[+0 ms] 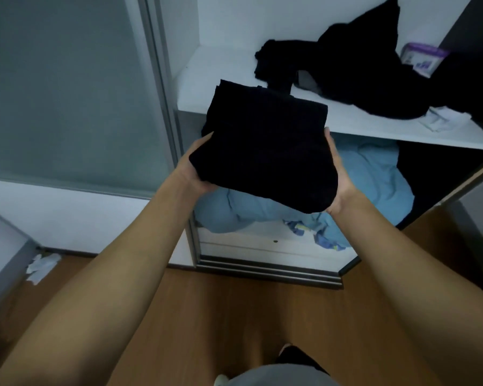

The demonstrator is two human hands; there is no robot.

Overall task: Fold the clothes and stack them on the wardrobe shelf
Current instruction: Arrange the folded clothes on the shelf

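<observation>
Both hands hold a folded black garment (265,151) in the air, just in front of the white shelf (374,126). Left hand (198,174) grips its left edge; fingers are under the cloth, hidden, cannot tell their state. Right hand (338,179) presses the right edge w/ thumb straight along it; other fingers hidden. Unfolded black clothes (360,76) lie on the shelf, blue bedding (368,179) below.

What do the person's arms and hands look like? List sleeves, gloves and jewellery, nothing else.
Both forearms are bare up to the frame edge: no sleeves show. The left hand and right hand wear no gloves. No watch, bracelet or ring shows on the visible parts; most fingers are hidden.
</observation>
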